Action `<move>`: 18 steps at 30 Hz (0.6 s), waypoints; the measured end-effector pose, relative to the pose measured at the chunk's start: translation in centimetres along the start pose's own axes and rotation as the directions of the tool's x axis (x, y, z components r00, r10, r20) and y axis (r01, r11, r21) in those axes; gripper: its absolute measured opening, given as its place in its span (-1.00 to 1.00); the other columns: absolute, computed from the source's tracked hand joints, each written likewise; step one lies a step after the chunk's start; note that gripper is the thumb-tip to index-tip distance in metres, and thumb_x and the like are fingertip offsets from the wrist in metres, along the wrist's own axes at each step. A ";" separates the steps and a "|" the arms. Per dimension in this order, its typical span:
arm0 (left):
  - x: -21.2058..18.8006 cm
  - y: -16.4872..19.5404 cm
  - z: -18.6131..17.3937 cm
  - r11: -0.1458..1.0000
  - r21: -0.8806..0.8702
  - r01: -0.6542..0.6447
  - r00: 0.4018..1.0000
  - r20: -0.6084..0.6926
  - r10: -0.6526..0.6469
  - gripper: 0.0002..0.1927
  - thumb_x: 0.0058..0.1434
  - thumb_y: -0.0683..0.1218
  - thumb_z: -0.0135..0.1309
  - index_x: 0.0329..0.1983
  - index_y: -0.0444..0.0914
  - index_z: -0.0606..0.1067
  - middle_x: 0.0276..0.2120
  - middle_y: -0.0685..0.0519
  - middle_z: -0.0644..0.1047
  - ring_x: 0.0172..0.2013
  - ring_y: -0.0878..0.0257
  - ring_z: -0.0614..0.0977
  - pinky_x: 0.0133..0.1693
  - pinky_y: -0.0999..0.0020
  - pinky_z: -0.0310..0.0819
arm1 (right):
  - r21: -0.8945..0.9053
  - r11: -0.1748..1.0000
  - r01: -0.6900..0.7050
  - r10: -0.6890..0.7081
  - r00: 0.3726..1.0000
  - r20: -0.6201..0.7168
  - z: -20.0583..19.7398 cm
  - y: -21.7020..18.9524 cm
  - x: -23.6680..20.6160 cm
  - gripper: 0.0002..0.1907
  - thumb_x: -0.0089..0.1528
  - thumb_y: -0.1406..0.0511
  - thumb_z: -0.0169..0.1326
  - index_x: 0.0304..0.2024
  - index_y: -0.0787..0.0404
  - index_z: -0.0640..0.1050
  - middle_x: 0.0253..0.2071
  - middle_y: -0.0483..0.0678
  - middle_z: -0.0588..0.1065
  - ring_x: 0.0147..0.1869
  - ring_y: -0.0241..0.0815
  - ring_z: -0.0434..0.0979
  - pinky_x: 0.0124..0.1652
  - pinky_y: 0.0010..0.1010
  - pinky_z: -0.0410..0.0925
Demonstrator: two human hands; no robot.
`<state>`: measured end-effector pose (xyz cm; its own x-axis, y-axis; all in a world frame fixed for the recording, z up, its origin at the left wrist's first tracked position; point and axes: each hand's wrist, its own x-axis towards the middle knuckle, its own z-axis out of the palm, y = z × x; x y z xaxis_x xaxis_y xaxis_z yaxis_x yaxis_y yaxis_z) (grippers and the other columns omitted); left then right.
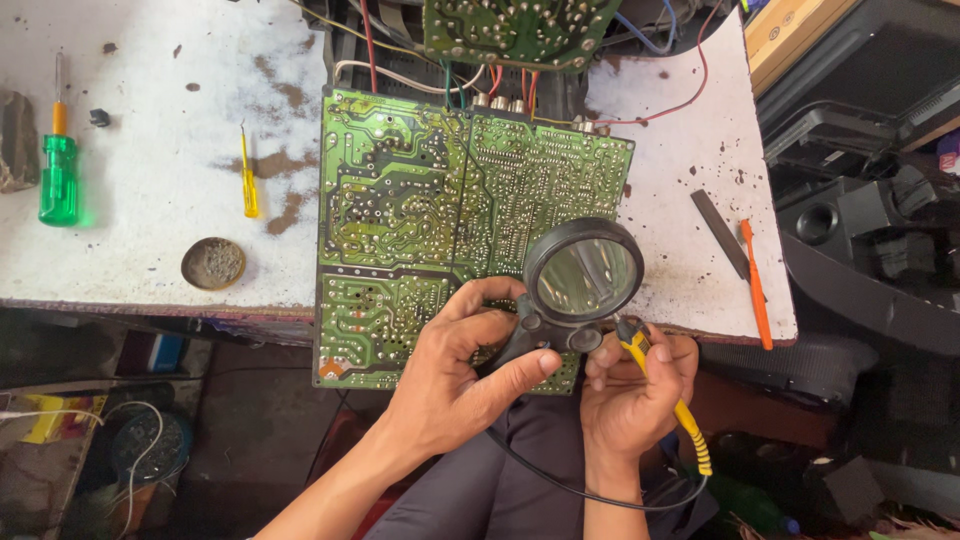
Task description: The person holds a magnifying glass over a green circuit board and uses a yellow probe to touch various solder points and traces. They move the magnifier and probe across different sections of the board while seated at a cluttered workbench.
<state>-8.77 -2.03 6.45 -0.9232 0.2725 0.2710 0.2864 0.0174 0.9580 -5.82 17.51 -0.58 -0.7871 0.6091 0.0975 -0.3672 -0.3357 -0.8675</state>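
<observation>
A large green circuit board lies solder side up on a white, stained workbench, its near edge hanging over the bench front. My left hand grips the black handle of a round magnifying glass held over the board's lower right part. My right hand holds a yellow and black probe, its tip pointing up toward the magnifier's handle; a black cable runs from it below my wrists.
A green-handled screwdriver, a small yellow screwdriver and a round tin lie left of the board. An orange tool and a dark flat bar lie at right. A second circuit board with wires sits behind.
</observation>
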 end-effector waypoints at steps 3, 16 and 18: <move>0.0 0.0 0.0 1.000 0.003 0.015 1.000 0.003 -0.015 -0.67 0.16 0.01 0.31 -0.39 -0.38 0.57 0.03 -0.16 0.54 -0.04 0.12 0.63 -0.06 0.27 0.50 | -0.006 1.000 -0.001 0.001 1.000 -0.008 0.0 0.0 0.0 -0.78 0.35 0.17 -0.05 -0.16 0.18 0.31 -0.48 0.08 0.43 -0.52 -0.17 0.37 -0.52 -0.46 0.22; 0.0 0.1 0.0 1.000 -0.002 0.013 1.000 0.005 -0.013 -0.68 0.16 0.01 0.31 -0.38 -0.37 0.57 0.03 -0.16 0.54 -0.02 0.12 0.63 -0.06 0.27 0.50 | 0.009 1.000 0.005 -0.005 1.000 0.018 0.1 0.0 0.0 -0.77 0.35 0.17 -0.04 -0.16 0.19 0.32 -0.49 0.08 0.43 -0.52 -0.16 0.36 -0.51 -0.46 0.21; 0.0 0.1 0.0 1.000 -0.002 0.013 1.000 0.004 -0.013 -0.68 0.17 0.01 0.31 -0.39 -0.37 0.57 0.03 -0.16 0.54 -0.02 0.12 0.63 -0.05 0.27 0.50 | 0.014 1.000 0.008 -0.008 1.000 0.023 0.1 0.1 0.0 -0.77 0.35 0.17 -0.04 -0.16 0.19 0.32 -0.49 0.07 0.43 -0.51 -0.16 0.36 -0.51 -0.46 0.21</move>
<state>-8.70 -2.05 6.54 -0.9258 0.2759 0.2586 0.2743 0.0194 0.9614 -5.89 17.43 -0.59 -0.7954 0.5950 0.1156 -0.3803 -0.3413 -0.8596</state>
